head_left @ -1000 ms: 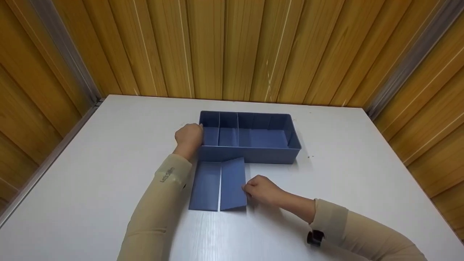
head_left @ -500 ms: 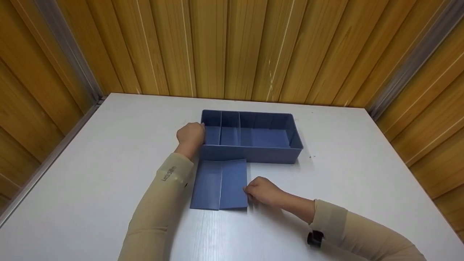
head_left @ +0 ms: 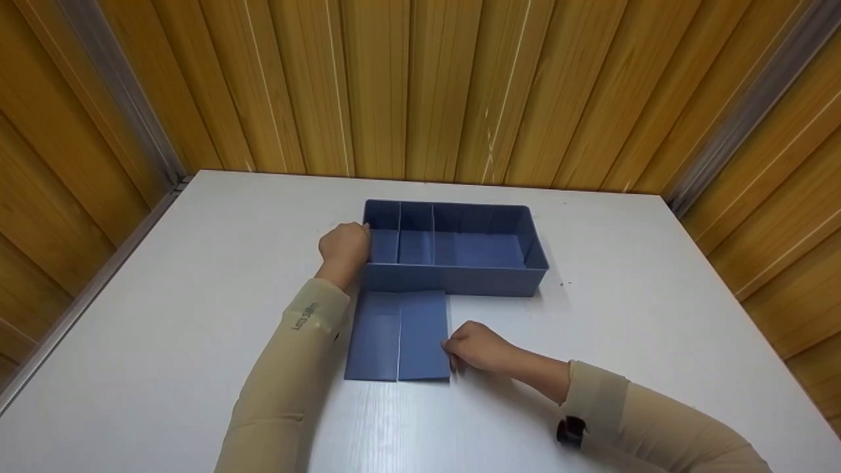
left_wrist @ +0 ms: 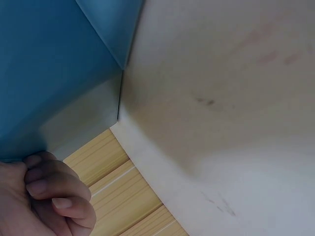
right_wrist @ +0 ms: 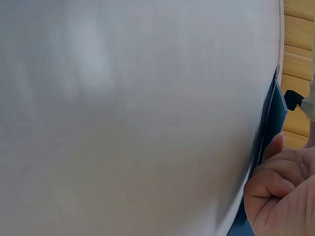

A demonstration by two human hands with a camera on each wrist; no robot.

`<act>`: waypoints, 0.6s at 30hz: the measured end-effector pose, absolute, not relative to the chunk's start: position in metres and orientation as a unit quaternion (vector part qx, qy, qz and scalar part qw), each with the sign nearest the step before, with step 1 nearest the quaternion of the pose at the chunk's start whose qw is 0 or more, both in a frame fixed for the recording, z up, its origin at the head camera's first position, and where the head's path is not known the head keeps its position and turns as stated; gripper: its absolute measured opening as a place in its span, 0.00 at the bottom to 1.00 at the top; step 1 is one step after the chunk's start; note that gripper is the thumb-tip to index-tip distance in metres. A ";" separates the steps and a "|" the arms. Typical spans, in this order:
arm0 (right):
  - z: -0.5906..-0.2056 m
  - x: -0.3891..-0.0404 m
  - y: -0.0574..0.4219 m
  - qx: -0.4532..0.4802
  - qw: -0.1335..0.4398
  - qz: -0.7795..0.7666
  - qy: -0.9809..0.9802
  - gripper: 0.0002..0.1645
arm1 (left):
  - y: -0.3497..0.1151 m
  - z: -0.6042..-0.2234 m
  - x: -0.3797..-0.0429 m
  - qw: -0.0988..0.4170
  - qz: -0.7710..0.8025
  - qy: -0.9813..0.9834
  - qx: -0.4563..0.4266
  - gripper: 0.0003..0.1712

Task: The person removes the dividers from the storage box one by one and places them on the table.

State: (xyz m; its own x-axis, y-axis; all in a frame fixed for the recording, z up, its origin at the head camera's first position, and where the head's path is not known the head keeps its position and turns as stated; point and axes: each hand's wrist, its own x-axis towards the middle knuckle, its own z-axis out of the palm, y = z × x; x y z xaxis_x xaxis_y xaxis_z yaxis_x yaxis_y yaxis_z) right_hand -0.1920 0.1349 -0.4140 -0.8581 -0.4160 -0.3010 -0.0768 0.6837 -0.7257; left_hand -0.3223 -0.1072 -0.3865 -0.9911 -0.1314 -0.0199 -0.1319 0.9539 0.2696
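Observation:
A blue plastic bin [head_left: 453, 281] stands on the white table, with two upright dividers in its left part. My left hand [head_left: 345, 246] grips its left wall, the fingers curled at the rim [left_wrist: 54, 191] in the left wrist view. In front of the bin lie two flat blue divider panels side by side, a left panel [head_left: 373, 341] and a right panel [head_left: 424, 341]. My right hand [head_left: 479, 347] pinches the right panel's outer edge between thumb and fingers. From the right wrist, that panel [right_wrist: 277, 110] appears edge-on beside the curled fingers [right_wrist: 273, 184].
The white table [head_left: 197, 315] runs out on both sides of the bin. Wood-patterned walls [head_left: 433, 92] rise behind it and at left and right. A small black object [head_left: 571, 431] sits at the right sleeve [head_left: 604, 401].
The right panel's raised right side has come down, and the gap between the two panels has narrowed to a thin line. My left hand stays at the bin's left wall.

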 end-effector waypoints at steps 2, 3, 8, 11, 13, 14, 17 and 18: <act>-0.415 -0.192 0.135 -0.139 0.228 -0.367 0.891 0.27 | -0.107 -0.387 -0.322 0.001 0.137 0.988 -0.066 0.32; -0.415 -0.193 0.135 -0.140 0.227 -0.364 0.893 0.27 | -0.107 -0.387 -0.322 0.001 0.138 0.988 -0.065 0.32; -0.416 -0.194 0.135 -0.154 0.221 -0.352 0.896 0.27 | -0.108 -0.387 -0.322 0.002 0.143 0.987 -0.070 0.32; -0.416 -0.194 0.134 -0.161 0.218 -0.347 0.898 0.26 | -0.108 -0.387 -0.322 0.001 0.144 0.987 -0.071 0.31; -0.417 -0.194 0.134 -0.160 0.218 -0.344 0.899 0.26 | -0.109 -0.387 -0.322 0.000 0.145 0.987 -0.069 0.31; -0.417 -0.194 0.134 -0.158 0.220 -0.344 0.899 0.26 | -0.109 -0.387 -0.322 0.000 0.145 0.987 -0.068 0.31; -0.417 -0.196 0.133 -0.153 0.223 -0.345 0.899 0.25 | -0.109 -0.387 -0.323 -0.003 0.146 0.987 -0.066 0.31; -0.417 -0.196 0.134 -0.152 0.225 -0.346 0.898 0.25 | -0.108 -0.387 -0.323 -0.004 0.145 0.987 -0.065 0.31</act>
